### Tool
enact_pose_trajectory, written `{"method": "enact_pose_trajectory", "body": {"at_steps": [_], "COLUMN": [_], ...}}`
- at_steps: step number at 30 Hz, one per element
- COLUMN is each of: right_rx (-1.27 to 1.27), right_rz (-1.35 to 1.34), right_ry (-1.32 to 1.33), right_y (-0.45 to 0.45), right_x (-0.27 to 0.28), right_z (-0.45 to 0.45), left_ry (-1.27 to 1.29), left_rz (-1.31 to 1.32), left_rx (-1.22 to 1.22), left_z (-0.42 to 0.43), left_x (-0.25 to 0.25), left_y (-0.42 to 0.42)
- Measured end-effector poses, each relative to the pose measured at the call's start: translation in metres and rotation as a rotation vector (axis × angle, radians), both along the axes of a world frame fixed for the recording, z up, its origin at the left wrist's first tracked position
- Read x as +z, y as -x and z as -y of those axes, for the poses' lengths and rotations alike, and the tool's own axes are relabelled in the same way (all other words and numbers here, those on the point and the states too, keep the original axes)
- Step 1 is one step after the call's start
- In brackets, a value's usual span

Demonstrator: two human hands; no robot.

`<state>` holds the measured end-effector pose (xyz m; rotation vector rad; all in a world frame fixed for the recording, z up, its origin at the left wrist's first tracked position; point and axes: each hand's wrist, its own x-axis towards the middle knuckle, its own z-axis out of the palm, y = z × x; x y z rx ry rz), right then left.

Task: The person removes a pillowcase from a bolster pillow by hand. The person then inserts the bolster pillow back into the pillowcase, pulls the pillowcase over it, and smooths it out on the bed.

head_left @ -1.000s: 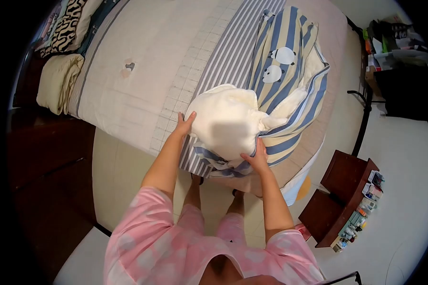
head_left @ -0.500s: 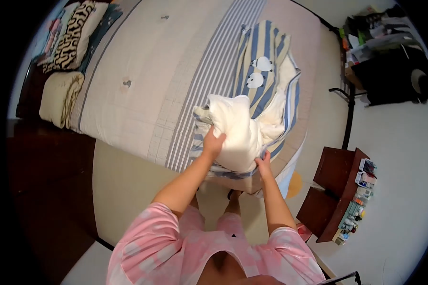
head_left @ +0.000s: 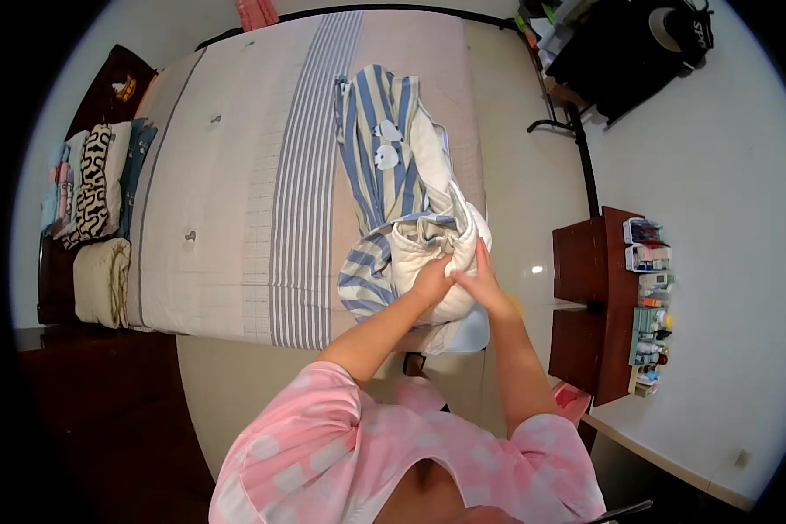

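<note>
While touching the near end of a striped blanket [head_left: 391,188], stretched lengthwise away up the bed [head_left: 236,196], holding white lining [head_left: 470,227] in the right hand [head_left: 487,292]; can't tell the grip of the equally close left hand [head_left: 430,284], fingertips buried.

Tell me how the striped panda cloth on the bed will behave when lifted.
The striped panda cloth will likely flop rather than hold a shape, since it lies in loose folds. Its pale lining looks thick and padded, so it may feel bulky. Rolling seems unlikely, as much of it sprawls limply on the bed.
</note>
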<state>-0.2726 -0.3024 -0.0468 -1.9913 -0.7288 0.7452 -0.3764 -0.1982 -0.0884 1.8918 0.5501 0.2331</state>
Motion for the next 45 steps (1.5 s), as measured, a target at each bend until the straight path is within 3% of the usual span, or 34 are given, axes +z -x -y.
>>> {"method": "enact_pose_trajectory", "body": {"at_steps": [3, 5, 6, 9, 10, 11, 12, 15, 18, 22, 25, 28, 29, 31, 32, 35, 36, 38, 41, 45], "right_rx": [-0.008, -0.061, -0.086, -0.030, -0.049, -0.050, -0.053, -0.037, -0.024, 0.088, 0.234, 0.449, 0.356, 0.157, 0.182, -0.200, -0.350, -0.573, -0.710, -0.776], "right_rz": [-0.093, 0.126, 0.238, 0.168, 0.313, 0.262, 0.212, 0.246, 0.216, 0.180, 0.214, 0.040, -0.138, -0.484, -0.758, -1.107, -1.143, -1.044, -1.106, -1.228], "right_ry": [-0.002, 0.317, 0.475, 0.536, 0.500, 0.502, 0.502, 0.484, 0.409, 0.427, 0.275, 0.436, 0.353, 0.171, -0.018, -0.380, -0.399, -0.370, 0.086, 0.229], "right_y": [-0.023, -0.008, -0.004, -0.030, -0.033, -0.039, -0.045, -0.054, -0.065, -0.077, -0.074, -0.062, -0.062, -0.063, -0.074, -0.076, -0.076, -0.064, -0.015, 0.067], "right_x": [-0.023, -0.007, -0.001, -0.041, -0.048, -0.054, -0.057, -0.068, -0.082, -0.082, -0.096, -0.077, -0.065, -0.047, -0.070, -0.031, -0.037, -0.099, -0.201, -0.229], "right_z": [-0.004, -0.019, -0.022, -0.017, -0.010, -0.007, -0.004, 0.006, 0.006, -0.009, -0.009, -0.019, -0.016, -0.010, -0.004, 0.016, 0.030, 0.074, 0.134, 0.131], "left_ry": [-0.003, 0.006, -0.015, -0.045, -0.030, -0.015, -0.188, -0.406, -0.344, -0.514, -0.734, -0.942, -1.031, -0.742, -0.601, -0.654, -0.663, -0.698, -0.690, -0.609], "left_rz": [-0.095, -0.178, -0.128, 0.051, 0.119, 0.185, 0.200, -0.025, -0.223, -0.127, -0.109, 0.011, 0.043, 0.034, 0.029, -0.316, -0.309, -0.294, -0.486, -0.549], "left_rx": [-0.165, -0.228, -0.254, -0.309, -0.312, -0.310, -0.323, 0.023, 0.218, -0.017, -0.130, -0.225, -0.245, -0.207, -0.185, -0.350, -0.286, -0.169, -0.135, -0.040], "left_z": [0.004, 0.012, 0.017, 0.029, 0.030, 0.026, 0.020, 0.012, 0.020, 0.027, 0.019, 0.000, -0.006, -0.018, -0.028, -0.060, -0.067, -0.076, -0.081, -0.084], "left_x": [-0.013, -0.016, -0.021, -0.028, -0.017, -0.006, 0.004, 0.026, 0.023, 0.009, 0.004, 0.000, -0.003, -0.007, -0.009, -0.032, -0.042, -0.055, -0.062, -0.088], "left_y": [-0.009, -0.006, -0.004, 0.002, 0.010, 0.019, 0.031, 0.073, 0.093, 0.073, 0.035, -0.009, -0.020, -0.031, -0.033, -0.025, -0.022, -0.028, -0.055, -0.091]}}
